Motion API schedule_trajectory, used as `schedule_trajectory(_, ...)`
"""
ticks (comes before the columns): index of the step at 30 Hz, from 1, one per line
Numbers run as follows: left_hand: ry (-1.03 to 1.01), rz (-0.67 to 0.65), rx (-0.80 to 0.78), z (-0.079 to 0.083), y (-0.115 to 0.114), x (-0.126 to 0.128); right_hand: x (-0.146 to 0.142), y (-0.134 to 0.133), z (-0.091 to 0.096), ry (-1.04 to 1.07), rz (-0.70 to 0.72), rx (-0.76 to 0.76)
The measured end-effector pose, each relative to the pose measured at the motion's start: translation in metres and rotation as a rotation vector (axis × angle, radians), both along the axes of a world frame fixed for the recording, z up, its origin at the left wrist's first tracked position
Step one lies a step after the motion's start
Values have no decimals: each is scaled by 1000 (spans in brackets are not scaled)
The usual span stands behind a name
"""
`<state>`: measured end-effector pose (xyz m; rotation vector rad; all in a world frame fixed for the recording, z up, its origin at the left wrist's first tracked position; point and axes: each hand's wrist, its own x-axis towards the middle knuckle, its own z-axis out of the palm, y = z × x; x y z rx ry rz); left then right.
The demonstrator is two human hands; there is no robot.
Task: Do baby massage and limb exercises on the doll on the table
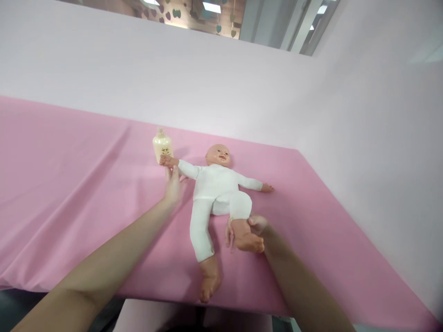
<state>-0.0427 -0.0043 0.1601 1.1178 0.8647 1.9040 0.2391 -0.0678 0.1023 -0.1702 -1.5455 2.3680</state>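
A baby doll (pixel 216 182) with a white cloth body lies on its back on the pink sheet (pixel 83 184), its head toward the wall. My left hand (pixel 174 184) is closed at the doll's arm on the left side, raising its small hand. Under the doll's bent leg (pixel 244 230), on the right side, my right hand (pixel 258 223) wraps the lower leg, with fingertips showing on its inner side. The leg is lifted and bent at the knee. The doll's other leg (pixel 204 240) lies straight toward me. Right behind the raised doll hand stands a cream pump bottle (pixel 162 145).
A white wall (pixel 155 69) rises behind the table, and another white wall (pixel 387 147) borders it at the right. Windows (pixel 194 16) run along the top. Folds wrinkle the sheet at the left. The table's front edge is close to my lap.
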Motion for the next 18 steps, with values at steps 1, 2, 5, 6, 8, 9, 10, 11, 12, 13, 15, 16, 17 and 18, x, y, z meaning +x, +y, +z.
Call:
schedule_trajectory(1,66,7,38,0,-2,2,-1,3,0,50,5,-2)
schedule_trajectory(2,139,11,75,-1,-4,3,-2,5,0,100,-6,-9)
schedule_trajectory(5,448,-23,199,-5,-7,3,-3,8,7,207,-127,-77)
schedule_trajectory(6,592,-61,249,-6,-8,3,-2,7,11,232,-170,-115)
schedule_trajectory(8,888,-150,362,-9,-8,2,-2,6,17,249,-232,-196)
schedule_trajectory(9,1013,-181,414,-10,-8,2,-2,5,19,240,-246,-230)
schedule_trajectory(10,1109,-195,459,-11,-8,3,-2,4,21,229,-261,-260)
schedule_trajectory(11,1172,-191,497,-13,-7,3,-2,4,22,221,-276,-285)
schedule_trajectory(12,1211,-180,522,-13,-7,3,-3,4,23,214,-293,-307)
schedule_trajectory(13,1231,-168,537,-14,-7,3,-4,4,23,207,-314,-326)
schedule_trajectory(15,1238,-158,552,-15,-7,3,-5,4,22,186,-340,-349)
schedule_trajectory(16,1234,-156,553,-14,-7,2,-6,3,22,174,-347,-348)
schedule_trajectory(17,1227,-153,545,-14,-8,2,-6,3,22,165,-353,-337)
schedule_trajectory(18,1216,-145,532,-13,-8,1,-7,2,22,158,-355,-316)
